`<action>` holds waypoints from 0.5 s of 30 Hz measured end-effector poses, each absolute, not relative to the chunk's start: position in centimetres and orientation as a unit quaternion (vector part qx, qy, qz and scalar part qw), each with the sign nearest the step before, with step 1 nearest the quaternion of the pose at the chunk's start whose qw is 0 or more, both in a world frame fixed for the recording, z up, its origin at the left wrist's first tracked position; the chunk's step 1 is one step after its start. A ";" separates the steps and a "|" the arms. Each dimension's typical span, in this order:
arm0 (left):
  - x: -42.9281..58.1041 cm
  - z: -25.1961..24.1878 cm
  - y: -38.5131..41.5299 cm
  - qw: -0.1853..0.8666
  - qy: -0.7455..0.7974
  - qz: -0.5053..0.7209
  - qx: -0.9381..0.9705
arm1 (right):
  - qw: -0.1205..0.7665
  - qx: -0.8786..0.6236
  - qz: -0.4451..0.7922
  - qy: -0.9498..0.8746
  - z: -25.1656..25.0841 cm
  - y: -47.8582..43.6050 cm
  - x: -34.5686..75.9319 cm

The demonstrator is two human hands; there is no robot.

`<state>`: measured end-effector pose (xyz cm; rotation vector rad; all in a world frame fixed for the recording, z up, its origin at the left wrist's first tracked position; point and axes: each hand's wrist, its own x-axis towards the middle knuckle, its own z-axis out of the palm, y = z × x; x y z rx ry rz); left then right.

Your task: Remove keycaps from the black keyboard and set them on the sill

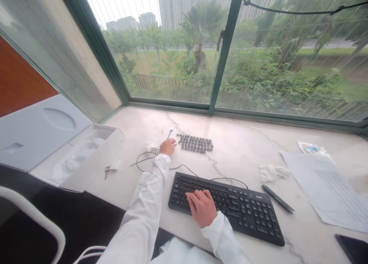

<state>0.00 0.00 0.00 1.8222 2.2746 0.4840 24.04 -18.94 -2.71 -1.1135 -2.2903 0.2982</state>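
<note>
Rows of small dark loose keycaps (196, 144) lie on the marble-patterned tabletop. My left hand (168, 146) reaches to their left edge with its fingers drawn together; whether a keycap is between the fingertips is too small to tell. Just beyond that hand lies a small blue-tipped tool (170, 132). Nearer to me, a black wired keyboard (244, 208) sits at a slant. My right hand (202, 207) rests palm-down over its left-middle keys, fingers extended and covering some of them.
An open white box (89, 164) and a key-like metal piece (107, 172) are at left. Black cable (140, 166) loops beside my left wrist. At right are crumpled white gloves (271, 173), a pen (278, 198), printed paper (327, 191), a small packet (312, 147) and a phone (352, 248).
</note>
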 end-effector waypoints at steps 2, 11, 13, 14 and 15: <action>0.1 -0.3 0.4 0.103 0.768 0.162 0.610 | 0.282 -0.416 0.103 -0.858 -2.6 -19.2 24.1; 0.9 -0.9 3.3 0.132 0.767 0.154 0.608 | 0.278 -0.446 0.097 -0.845 -2.9 -19.6 25.6; 1.0 -0.9 3.6 0.134 0.767 0.153 0.608 | 0.280 -0.453 0.098 -0.841 -3.0 -19.7 25.9; 1.1 -0.8 3.6 0.134 0.768 0.154 0.607 | 0.281 -0.455 0.100 -0.839 -3.1 -19.7 26.0; 1.1 -0.8 3.6 0.133 0.769 0.155 0.605 | 0.282 -0.455 0.102 -0.838 -3.1 -19.8 26.0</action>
